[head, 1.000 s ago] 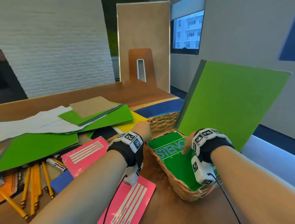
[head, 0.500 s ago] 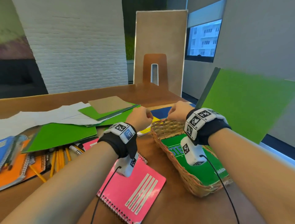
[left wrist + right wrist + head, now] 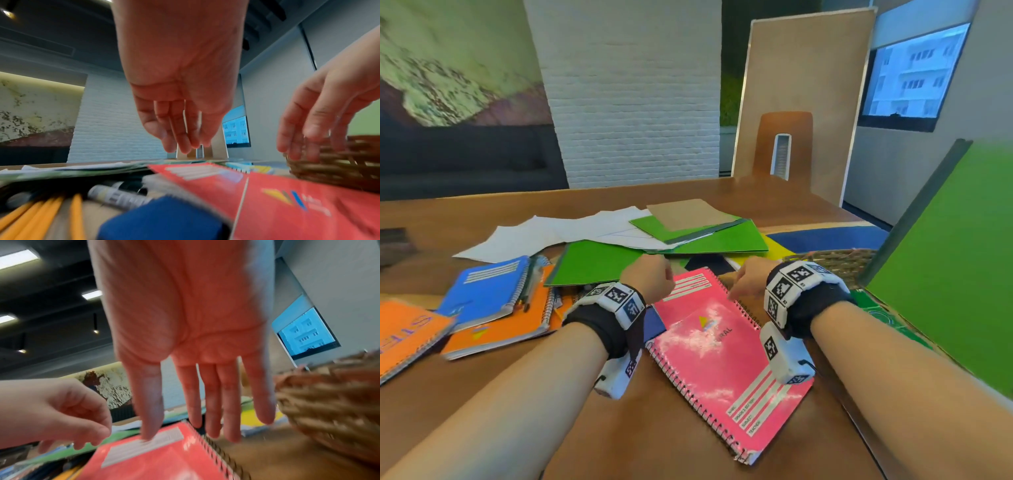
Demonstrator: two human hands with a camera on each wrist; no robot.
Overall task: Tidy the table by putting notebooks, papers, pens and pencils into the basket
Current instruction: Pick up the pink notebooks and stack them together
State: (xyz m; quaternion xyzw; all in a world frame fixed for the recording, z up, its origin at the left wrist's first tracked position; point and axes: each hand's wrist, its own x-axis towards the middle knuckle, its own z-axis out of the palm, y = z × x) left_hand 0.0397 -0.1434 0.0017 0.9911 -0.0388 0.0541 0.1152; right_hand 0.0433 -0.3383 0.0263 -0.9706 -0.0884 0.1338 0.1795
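Both hands empty. Left hand (image 3: 650, 278) hangs w/ fingers loosely bent over the far-left corner of the pink spiral notebook (image 3: 717, 346); right hand (image 3: 751, 280) has fingers straight, spread over the far end by the coil, thumb tip at or on the white label, contact unclear. A sec ago both were at the wicker basket (image 3: 835, 262), right hand inside on the green steno pad (image 3: 883, 313); half a sec ago both hung at its rim. Now they've swung left to the pink notebook, just beside the basket on the table. So that drop looks done; pink one next, prob. a two-hand lift. Still out: blue notebook (image 3: 486, 291), orange notebook (image 3: 506, 325), white papers (image 3: 544, 233), green folders (image 3: 599, 262), yellow pencils (image 3: 47, 216). Large green folder (image 3: 941, 274) leans up in the basket.
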